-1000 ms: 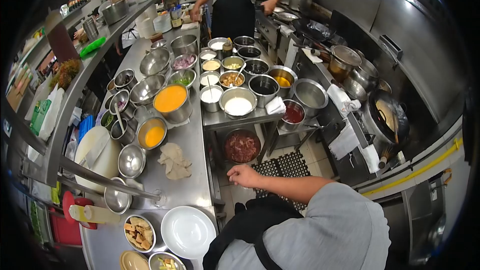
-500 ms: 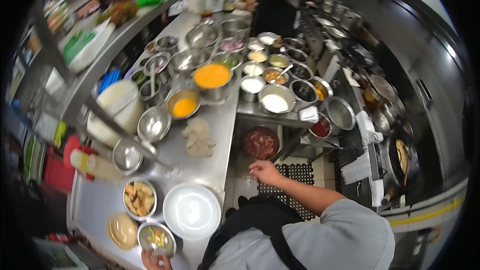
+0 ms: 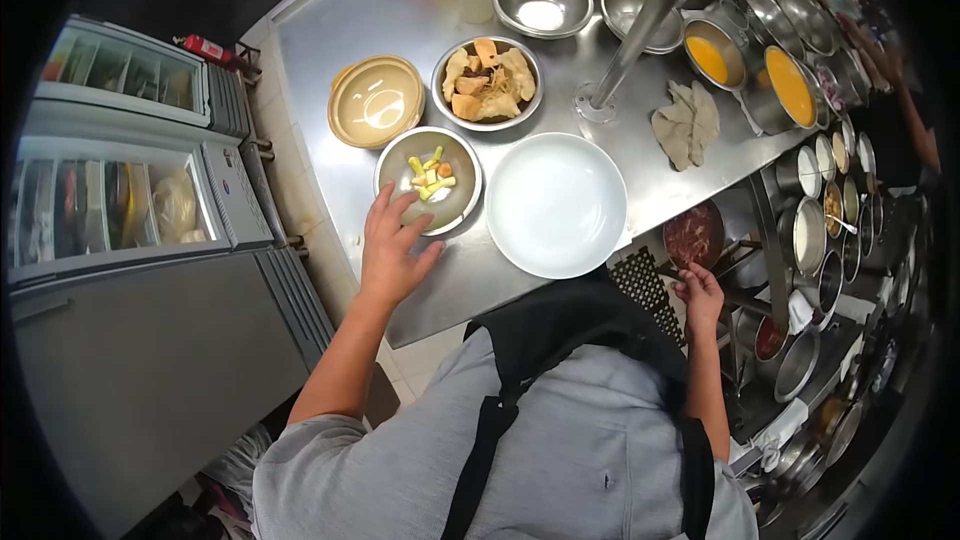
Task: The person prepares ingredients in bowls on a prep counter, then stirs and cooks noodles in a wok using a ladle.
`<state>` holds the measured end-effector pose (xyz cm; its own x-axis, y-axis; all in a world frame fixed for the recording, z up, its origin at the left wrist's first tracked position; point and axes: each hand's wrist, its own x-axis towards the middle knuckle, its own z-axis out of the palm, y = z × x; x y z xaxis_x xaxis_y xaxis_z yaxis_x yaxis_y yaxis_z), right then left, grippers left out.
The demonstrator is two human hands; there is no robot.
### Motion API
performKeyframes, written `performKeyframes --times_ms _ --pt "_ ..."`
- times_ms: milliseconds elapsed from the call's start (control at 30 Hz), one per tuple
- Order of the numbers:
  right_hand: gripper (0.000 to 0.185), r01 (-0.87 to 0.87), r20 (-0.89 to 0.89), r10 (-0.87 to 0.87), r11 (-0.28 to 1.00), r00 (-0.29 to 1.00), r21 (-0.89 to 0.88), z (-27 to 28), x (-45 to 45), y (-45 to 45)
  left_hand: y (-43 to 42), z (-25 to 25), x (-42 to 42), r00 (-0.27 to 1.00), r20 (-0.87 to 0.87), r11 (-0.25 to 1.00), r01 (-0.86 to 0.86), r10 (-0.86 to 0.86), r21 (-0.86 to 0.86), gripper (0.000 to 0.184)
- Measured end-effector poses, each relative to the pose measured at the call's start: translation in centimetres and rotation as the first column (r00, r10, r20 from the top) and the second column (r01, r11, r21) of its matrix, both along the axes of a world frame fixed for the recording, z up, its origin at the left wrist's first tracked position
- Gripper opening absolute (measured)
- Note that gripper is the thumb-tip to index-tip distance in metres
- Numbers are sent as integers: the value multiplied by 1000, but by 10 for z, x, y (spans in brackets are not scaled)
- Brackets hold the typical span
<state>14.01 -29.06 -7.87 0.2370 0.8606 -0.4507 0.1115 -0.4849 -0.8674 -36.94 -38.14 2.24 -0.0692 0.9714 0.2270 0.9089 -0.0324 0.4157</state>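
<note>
My left hand (image 3: 393, 252) has its fingers spread over the near left rim of a steel bowl (image 3: 462, 155). Whether the fingertips touch the metal, I cannot tell. Inside lie several pale yellow-green cut stalk pieces (image 3: 436, 185) and a bit of orange. Just right of this bowl is a large white plate (image 3: 556, 205) with nothing on it. Behind stand a tan clay pot (image 3: 376, 100) and a steel bowl of golden fried pieces (image 3: 490, 85). My right hand (image 3: 703, 296) is held off the table's right edge with fingers loosely curled in, and no object shows in it.
A post (image 3: 650, 20) rises from the steel table (image 3: 330, 25), near a crumpled cloth (image 3: 687, 125). Bowls of orange liquid (image 3: 790, 87) stand at the far right. Below the edge is a container of red meat (image 3: 693, 233). A glass-topped freezer (image 3: 140, 190) stands left.
The view has swung toward the left end of the table, and the freezer has come into sight. My left hand stays by the stalk bowl, its fingers now more visible; my right stays loosely curled.
</note>
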Motion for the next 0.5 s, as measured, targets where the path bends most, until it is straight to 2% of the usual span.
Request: performKeyframes --times_ms 167,267,400,467,500 --pt "26 -43 -8 43 999 999 -5 3 0 6 5 -7 13 998 54 999 -23 21 26 38" --pt "25 -44 -6 44 999 999 -7 8 -5 11 18 -7 26 1000 14 997 -19 18 70 37" --pt "23 -77 47 77 997 996 7 0 1 12 19 -20 34 998 -65 989 -5 15 149 21" --pt "18 -84 -21 86 993 996 80 -3 6 6 28 -18 40 997 -75 973 21 -4 229 16" --pt "17 -86 63 81 994 995 65 -11 10 5 24 -15 40 997 -75 967 46 -28 249 17"
